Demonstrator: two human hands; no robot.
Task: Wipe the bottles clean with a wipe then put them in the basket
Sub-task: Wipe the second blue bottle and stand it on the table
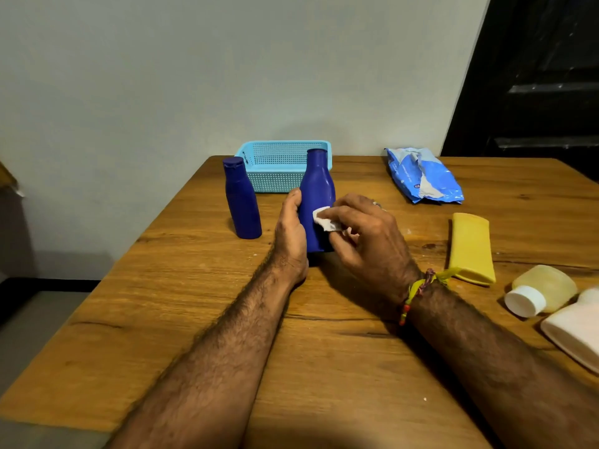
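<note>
left hand (290,236) gripping blue bottle (316,189), right hand (366,231) pressing wipe (325,218)

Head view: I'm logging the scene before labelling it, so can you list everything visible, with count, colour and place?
blue bottles: 2, dark blue, upright; held bottle at table centre, free bottle to its left
wipe: 1, white, pressed on the held bottle's side
basket: 1, light blue, far table edge, behind the blue bottles
wipes pack: 1, blue and white, lying far right
yellow tube: 1, lying flat at right
clear bottle: 1, yellowish with white cap, lying at right edge
white bottle: 1, lying at right edge, partly cut off
table: 1, brown wood
left hand: grips the held bottle
right hand: pinches the wipe; thread band on wrist
</note>
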